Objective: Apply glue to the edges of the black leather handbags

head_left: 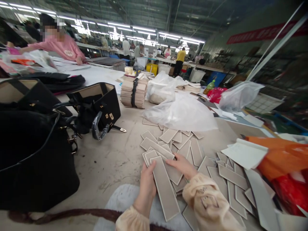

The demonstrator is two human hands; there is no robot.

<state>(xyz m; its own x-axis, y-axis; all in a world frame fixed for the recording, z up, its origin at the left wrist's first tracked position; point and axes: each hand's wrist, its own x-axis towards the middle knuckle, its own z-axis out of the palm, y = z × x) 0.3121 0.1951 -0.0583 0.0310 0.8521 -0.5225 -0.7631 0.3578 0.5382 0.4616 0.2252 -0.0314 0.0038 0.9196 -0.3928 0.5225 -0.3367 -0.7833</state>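
Our left hand has its grip closed on a stack of beige strips low over the counter; right hand lies flat on the loose strips, grasping nothing. Looks like mid-gathering: next strip needs squaring onto the stack

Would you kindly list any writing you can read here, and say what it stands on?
Nothing is readable.
Long red wall banner: pale characters, too blurred to read.
Cream fleece right sleeve: a small dark mark, too small to read.
Beige rectangular board strips in the hands: blank.
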